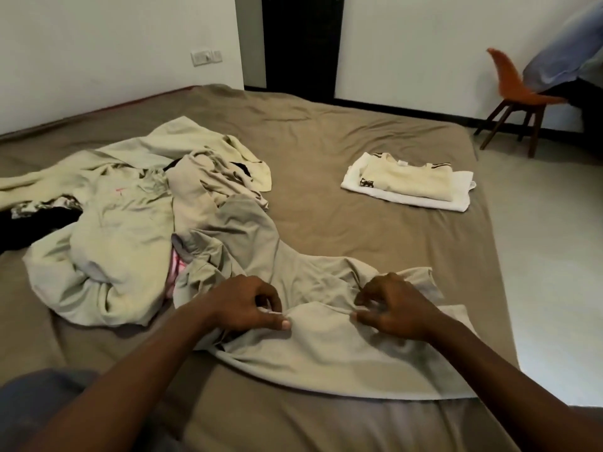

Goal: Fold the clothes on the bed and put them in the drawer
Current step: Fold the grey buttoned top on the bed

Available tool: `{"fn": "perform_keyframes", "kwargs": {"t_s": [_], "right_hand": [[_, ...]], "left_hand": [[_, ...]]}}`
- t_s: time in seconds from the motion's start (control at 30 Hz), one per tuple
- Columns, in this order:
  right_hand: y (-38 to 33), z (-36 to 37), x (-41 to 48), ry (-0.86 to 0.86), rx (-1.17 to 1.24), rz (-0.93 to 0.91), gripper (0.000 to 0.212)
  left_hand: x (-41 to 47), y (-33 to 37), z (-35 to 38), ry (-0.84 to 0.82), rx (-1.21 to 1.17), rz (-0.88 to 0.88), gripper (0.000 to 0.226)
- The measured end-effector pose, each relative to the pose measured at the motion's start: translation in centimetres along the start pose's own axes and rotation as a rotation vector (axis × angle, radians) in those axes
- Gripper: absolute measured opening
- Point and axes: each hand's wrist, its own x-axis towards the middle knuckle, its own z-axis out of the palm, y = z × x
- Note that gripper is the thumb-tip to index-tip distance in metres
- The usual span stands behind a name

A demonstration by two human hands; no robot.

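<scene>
The left hand [248, 305] and right hand [396, 309] both pinch the crumpled beige cloth garment [326, 350], which stretches away to their left.

One bed [326, 141]. Two folded garments, a cream one [411, 179] and a white one [456, 197]. One beige garment [326, 353] spread out. One loose heap [130, 223], its pieces uncountable. One orange chair [515, 89].

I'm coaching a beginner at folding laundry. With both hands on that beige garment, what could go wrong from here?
1. The far end of the beige garment runs into the unfolded pile; pulling may drag other clothes along.
2. The left hand and right hand pinch it close together, so that grip leaves the sides loose; the fold may turn out crooked.
</scene>
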Motion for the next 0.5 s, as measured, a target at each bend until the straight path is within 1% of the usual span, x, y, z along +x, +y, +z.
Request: {"fn": "perform_keyframes", "kwargs": {"t_s": [0.03,0.07,0.13,0.17,0.2,0.27,0.3,0.37,0.4,0.43,0.47,0.5], "right_hand": [[-0.5,0.7,0.1,-0.002,-0.087,-0.036,0.071],[-1.0,1.5,0.1,0.01,-0.151,-0.069,0.071],[-1.5,2.3,0.4,0.068,-0.172,-0.114,0.054],[-1.7,2.4,0.6,0.095,-0.095,-0.12,0.043],[-2.0,2.3,0.8,0.117,0.038,-0.114,0.034],[-2.2,1.9,1.2,0.153,0.314,-0.095,0.027],[-2.5,1.5,1.3,0.166,0.399,-0.085,0.027],[-3.2,0.1,1.0,0.167,0.451,-0.089,0.028],[-3.5,-1.0,0.9,0.165,0.417,-0.103,0.028],[-3.7,-2.3,1.0,0.153,0.338,-0.118,0.029],[-3.9,-3.7,1.0,0.143,0.221,-0.125,0.03],[-4.1,-5.5,1.0,0.152,0.092,-0.135,0.031]], "left_hand": [[0.3,0.3,0.2,-0.016,-0.061,0.045,0.041],[0.6,0.6,0.6,-0.026,-0.118,0.089,0.034],[1.1,1.2,1.1,-0.01,-0.235,0.141,0.025],[1.2,1.5,1.4,0.008,-0.317,0.143,0.023],[1.4,1.8,1.6,0.021,-0.415,0.135,0.023],[1.6,2.2,1.6,0.001,-0.571,0.098,0.034],[1.8,2.3,1.3,-0.001,-0.576,0.093,0.037],[1.8,1.9,0.0,0.062,-0.541,0.102,0.028],[1.7,1.7,-1.2,0.11,-0.524,0.1,0.024],[1.5,1.4,-2.6,0.149,-0.484,0.103,0.025],[1.2,1.1,-4.1,0.164,-0.402,0.116,0.031],[0.9,1.1,-5.8,0.157,-0.27,0.126,0.039]]}}
